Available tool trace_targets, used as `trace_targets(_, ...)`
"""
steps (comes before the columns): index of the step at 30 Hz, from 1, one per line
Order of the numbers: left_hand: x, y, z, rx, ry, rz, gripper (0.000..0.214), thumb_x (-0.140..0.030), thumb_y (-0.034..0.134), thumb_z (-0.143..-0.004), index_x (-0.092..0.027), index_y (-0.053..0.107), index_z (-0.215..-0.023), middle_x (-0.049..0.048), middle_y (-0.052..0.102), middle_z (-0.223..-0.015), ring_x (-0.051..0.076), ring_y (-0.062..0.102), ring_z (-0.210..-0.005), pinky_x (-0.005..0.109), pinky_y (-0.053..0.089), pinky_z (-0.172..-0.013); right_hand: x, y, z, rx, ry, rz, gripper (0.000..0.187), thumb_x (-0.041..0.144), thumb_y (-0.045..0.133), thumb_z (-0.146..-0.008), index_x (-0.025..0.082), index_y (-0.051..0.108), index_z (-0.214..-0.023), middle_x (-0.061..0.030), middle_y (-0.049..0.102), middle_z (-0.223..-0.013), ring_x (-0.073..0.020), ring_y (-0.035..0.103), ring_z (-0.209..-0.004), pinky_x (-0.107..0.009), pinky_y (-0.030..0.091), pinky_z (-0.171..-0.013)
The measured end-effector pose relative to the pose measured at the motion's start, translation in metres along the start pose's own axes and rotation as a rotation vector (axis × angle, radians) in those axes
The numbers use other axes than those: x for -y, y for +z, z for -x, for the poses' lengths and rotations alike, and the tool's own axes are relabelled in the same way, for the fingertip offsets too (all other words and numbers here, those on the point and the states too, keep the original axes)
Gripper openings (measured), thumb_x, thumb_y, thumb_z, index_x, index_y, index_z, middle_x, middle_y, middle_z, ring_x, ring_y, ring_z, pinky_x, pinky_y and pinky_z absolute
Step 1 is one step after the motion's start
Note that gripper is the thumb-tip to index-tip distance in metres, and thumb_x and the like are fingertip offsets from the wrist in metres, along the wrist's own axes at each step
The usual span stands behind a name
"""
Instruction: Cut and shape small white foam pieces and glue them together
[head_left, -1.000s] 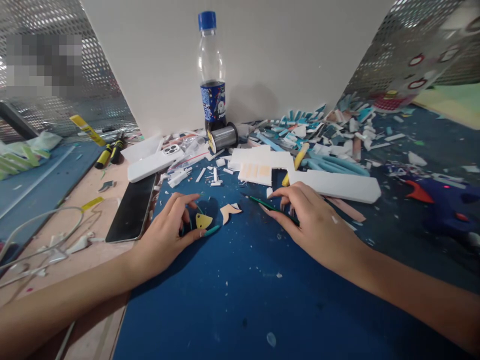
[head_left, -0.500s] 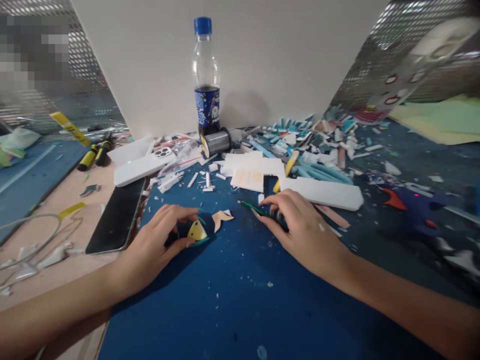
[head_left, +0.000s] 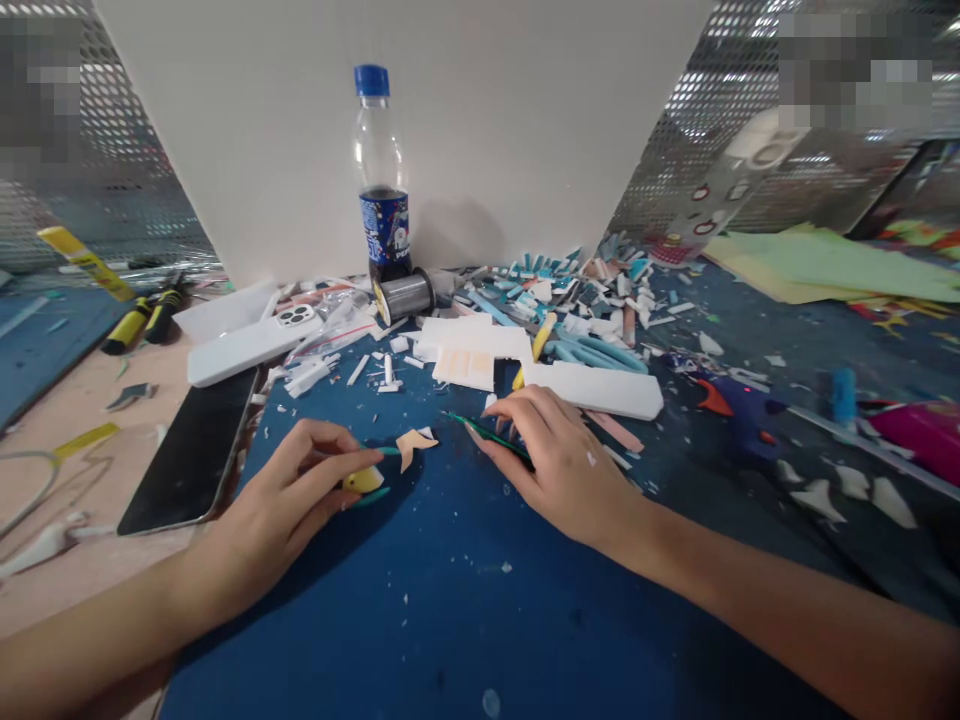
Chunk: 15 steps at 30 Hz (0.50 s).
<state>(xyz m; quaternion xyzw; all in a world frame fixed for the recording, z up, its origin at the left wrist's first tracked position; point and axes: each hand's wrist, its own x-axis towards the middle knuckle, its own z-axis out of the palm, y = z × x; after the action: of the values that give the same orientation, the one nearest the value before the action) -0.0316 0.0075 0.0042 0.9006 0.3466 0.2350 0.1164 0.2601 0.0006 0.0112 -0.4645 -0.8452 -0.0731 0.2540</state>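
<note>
On the left, my left hand (head_left: 311,490) pinches a small yellow craft piece with teal edges (head_left: 363,481) between thumb and fingers, just above the blue work surface (head_left: 420,640). A tan paper scrap with a white bit (head_left: 411,446) lies right of that piece, close to its teal edge. My right hand (head_left: 562,465) is closed around a thin green pointed tool (head_left: 491,432). The tool's tip points left, toward the tan scrap, and stays apart from it. The fingers cover its rear end, so I cannot tell its kind.
Behind my hands lie white foam pieces (head_left: 600,388), light-blue-handled scissors (head_left: 596,350), a wire spool (head_left: 405,297) and a cola bottle (head_left: 385,220). Phones (head_left: 191,455) lie on the left. On the right are a dark blue glue gun (head_left: 746,415) and yellow-green sheets (head_left: 817,262).
The view has turned right, so everything sits further left. My left fingers now cover more of the yellow piece, whose dotted face showed before. My right hand keeps its hold on the green tool.
</note>
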Motion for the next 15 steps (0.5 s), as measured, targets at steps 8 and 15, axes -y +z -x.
trace_targets(8, -0.0009, -0.0011, -0.0042, 0.061, 0.048, -0.061, 0.033, -0.014, 0.042, -0.098, -0.023, 0.042, -0.13, 0.0074, 0.053, -0.114, 0.018, 0.054, -0.104, 0.034, 0.05, -0.093, 0.0028, 0.0003, 0.0001, -0.039, -0.066, 0.036, 0.016, 0.022, 0.052, -0.093, 0.013, 0.05, -0.106, -0.013, 0.059, -0.096, -0.025, 0.055, -0.092, -0.04, 0.048, -0.08)
trace_targets(15, -0.0057, -0.0022, -0.0042, 0.028, -0.007, -0.113, 0.035, -0.026, 0.042, -0.099, -0.02, 0.038, -0.133, 0.0099, 0.054, -0.121, 0.021, 0.053, -0.111, 0.034, 0.051, -0.094, 0.0022, 0.0028, -0.0008, -0.043, -0.065, 0.039, 0.013, 0.019, 0.049, -0.093, 0.014, 0.05, -0.104, -0.0128, 0.058, -0.095, -0.0243, 0.055, -0.088, -0.039, 0.049, -0.075)
